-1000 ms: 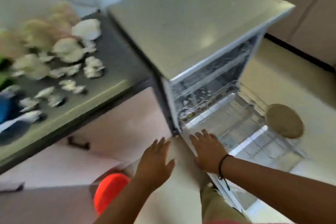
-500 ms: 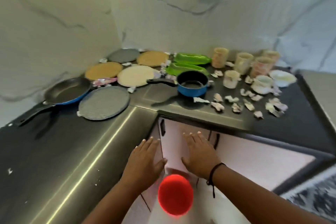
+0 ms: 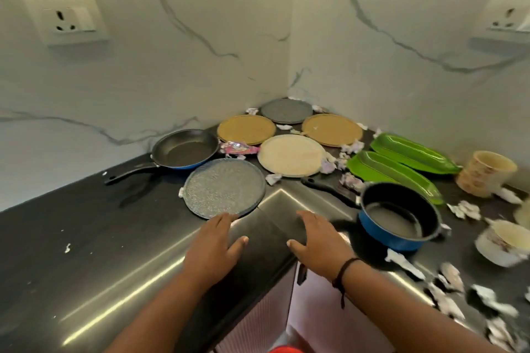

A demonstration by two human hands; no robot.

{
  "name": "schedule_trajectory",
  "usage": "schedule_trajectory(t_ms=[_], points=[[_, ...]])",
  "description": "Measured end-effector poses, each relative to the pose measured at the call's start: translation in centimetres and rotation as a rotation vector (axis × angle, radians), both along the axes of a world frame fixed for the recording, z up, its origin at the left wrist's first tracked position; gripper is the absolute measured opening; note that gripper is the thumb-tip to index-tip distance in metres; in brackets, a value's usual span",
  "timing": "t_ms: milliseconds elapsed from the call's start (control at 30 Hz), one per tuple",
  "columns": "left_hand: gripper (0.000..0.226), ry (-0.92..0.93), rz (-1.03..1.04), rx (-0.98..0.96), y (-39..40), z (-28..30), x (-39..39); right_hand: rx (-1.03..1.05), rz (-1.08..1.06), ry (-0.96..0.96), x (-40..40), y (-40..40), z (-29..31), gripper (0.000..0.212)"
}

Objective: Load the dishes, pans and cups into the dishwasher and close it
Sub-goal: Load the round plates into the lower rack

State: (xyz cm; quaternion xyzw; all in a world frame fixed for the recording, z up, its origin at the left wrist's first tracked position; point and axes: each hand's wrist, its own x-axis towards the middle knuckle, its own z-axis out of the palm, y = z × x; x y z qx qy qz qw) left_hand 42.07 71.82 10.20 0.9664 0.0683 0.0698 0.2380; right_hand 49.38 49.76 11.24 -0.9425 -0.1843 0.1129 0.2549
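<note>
Both hands are hovering flat over the corner of the surface [image 3: 86, 238], fingers straight and spread, holding nothing: left hand [image 3: 213, 243] w/ fingertips just at the near rim of the grey plate [image 3: 225, 188], right hand [image 3: 318, 239] just beside the blue pot [image 3: 398, 219]. Whether the left fingertips are actually touching the rim, can't tell. The plate is looking stiff, flat and prob. fragile, lying flush on the surface, so I'd be lifting an edge first, thumb on top, fingers under. The pot is likely heavier; best taken by its black handle [image 3: 329, 189]. The frying pan [image 3: 185, 149] is sitting further back left, the tan and cream plates toward the corner, green trays [image 3: 401, 169] and cups [image 3: 487, 173] at right. Dishwasher isn't in view. Cups at the right edge are blurring and partly cut off; the white scraps around them are too smeared to identify.
</note>
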Motion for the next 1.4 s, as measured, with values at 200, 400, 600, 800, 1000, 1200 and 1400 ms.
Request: schedule_trajectory(t_ms=[200,400,600,800,1000,1200,1400], points=[[0.051,0.042,0.249,-0.171,4.3,-0.5,1.7,0.18,-0.056,0.281,5.6,4.8,-0.2,0.063],[0.044,0.012,0.585,-0.7,9.6,-1.1,5.9,0.523,-0.335,0.587,9.6,9.7,-0.4,0.024],[0.048,0.019,0.761,-1.329,12.7,-1.1,8.2,0.766,-0.586,0.793,11.7,13.0,-0.2,0.036],[0.043,0.086,0.722,-1.261,14.6,-2.2,9.7,0.794,-0.738,0.876,12.1,14.2,-0.3,0.008],[0.007,-0.061,0.681,-1.344,12.9,-0.4,9.3,0.882,-0.701,0.801,10.8,13.6,-0.4,0.015],[0.016,-0.411,0.657,-1.529,9.1,3.0,8.3,1.053,-0.656,0.765,7.2,11.5,3.0,0.014],[0.015,-0.631,0.396,-1.533,3.3,6.3,8.8,1.177,-0.704,0.576,4.4,6.9,6.2,0.006]])
